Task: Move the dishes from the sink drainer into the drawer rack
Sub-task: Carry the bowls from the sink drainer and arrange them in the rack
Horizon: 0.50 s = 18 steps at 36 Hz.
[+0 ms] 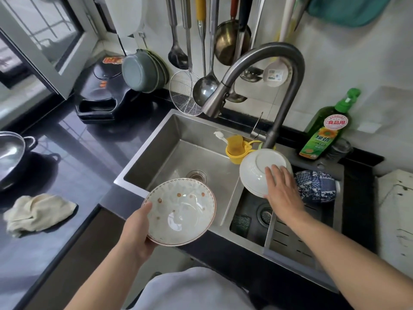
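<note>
My left hand [136,231] grips a pale patterned bowl [181,211] by its rim, thumb inside, over the front edge of the sink. My right hand [282,191] lies on a white bowl [257,171] that stands tilted on its edge, bottom toward me, in the right basin; the fingers are spread over its underside. A stack of blue-and-white patterned bowls [317,186] lies on its side just right of that hand. The slotted metal drainer tray [288,238] sits under my right forearm. No drawer rack is in view.
A grey faucet [277,86] arches over the sink [178,153]. A yellow cup [234,151] sits at the sink's back. A green detergent bottle [324,130] stands behind on the right. A cloth [35,212] and a wok [11,153] are on the left counter. Utensils hang on the wall.
</note>
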Tool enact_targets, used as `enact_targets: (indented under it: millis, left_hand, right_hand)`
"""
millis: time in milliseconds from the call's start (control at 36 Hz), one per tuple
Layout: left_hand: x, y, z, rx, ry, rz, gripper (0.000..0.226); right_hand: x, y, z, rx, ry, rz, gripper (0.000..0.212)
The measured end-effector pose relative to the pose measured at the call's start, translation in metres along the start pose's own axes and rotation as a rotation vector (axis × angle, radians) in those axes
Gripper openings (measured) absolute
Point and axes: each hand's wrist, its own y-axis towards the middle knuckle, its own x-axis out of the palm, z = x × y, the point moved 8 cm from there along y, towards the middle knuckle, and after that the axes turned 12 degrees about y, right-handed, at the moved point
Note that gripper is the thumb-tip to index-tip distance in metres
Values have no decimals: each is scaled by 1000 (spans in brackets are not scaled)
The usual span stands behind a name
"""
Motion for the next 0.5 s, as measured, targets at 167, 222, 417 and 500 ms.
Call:
enact_targets:
  millis: [167, 222, 417, 500]
  left_hand:
    - [-4, -1, -2, 8, 10, -13, 38]
    - [-6, -2, -2, 15, 13, -13, 38]
    - [-11, -3, -3, 18, -15, -14, 38]
    - [-11, -2, -5, 20, -27, -23, 39]
  right_hand:
    - [-13, -5, -5, -88, -2, 63, 92]
    - [-16, -7, -6, -103, 2, 75, 89]
    - [-26, -7, -3, -167, 18, 166, 88]
    - [-36, -9, 1, -183, 28, 231, 85]
